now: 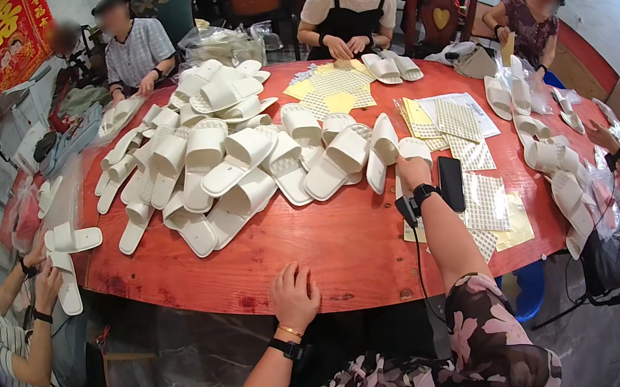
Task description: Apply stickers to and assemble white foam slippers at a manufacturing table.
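My left hand (295,295) lies on the front edge of the red table (351,255), its fingers bent a little and holding nothing. Stretched forward, my right hand (413,172) grips a cream slipper (414,148) at the right end of the pile; the hand hides part of it. Right beside that one, another cream slipper (382,152) stands tilted. A large heap of similar slippers (236,152) covers the left and middle of the table. Close to my right wrist lies a black phone (450,183), on top of sticker sheets (485,202).
More sticker sheets (459,120) and yellow sheets (330,86) lie farther back. A row of slippers (548,150) runs down the right side. Several people sit around the table; one at the left holds slippers (68,262). A black cable (420,265) hangs from my right wrist.
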A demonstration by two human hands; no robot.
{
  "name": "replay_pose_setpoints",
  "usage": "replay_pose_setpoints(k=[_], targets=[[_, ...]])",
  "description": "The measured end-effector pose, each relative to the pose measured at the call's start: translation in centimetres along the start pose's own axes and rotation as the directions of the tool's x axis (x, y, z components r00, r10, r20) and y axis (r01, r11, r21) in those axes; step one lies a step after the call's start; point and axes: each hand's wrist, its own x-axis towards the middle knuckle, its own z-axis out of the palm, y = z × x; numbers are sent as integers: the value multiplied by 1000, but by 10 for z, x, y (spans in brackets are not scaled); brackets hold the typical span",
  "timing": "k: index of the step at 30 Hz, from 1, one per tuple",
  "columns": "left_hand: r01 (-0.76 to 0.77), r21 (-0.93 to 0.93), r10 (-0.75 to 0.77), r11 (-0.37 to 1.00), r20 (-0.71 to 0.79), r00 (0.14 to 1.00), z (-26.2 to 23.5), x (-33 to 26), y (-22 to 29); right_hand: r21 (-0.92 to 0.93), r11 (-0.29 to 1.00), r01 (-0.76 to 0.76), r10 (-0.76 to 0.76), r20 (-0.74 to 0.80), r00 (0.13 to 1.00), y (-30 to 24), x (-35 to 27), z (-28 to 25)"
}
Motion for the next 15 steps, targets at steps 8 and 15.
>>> replay_pose_setpoints(k=[8, 15], targets=[[26, -39, -26, 999, -18, 999, 0, -1, -2, 30, 992, 126, -124, -69, 990, -13, -7, -9], [19, -45, -20, 999, -12, 1000, -1, 2, 1, 620, 784, -36, -53, 125, 991, -21, 6, 3]])
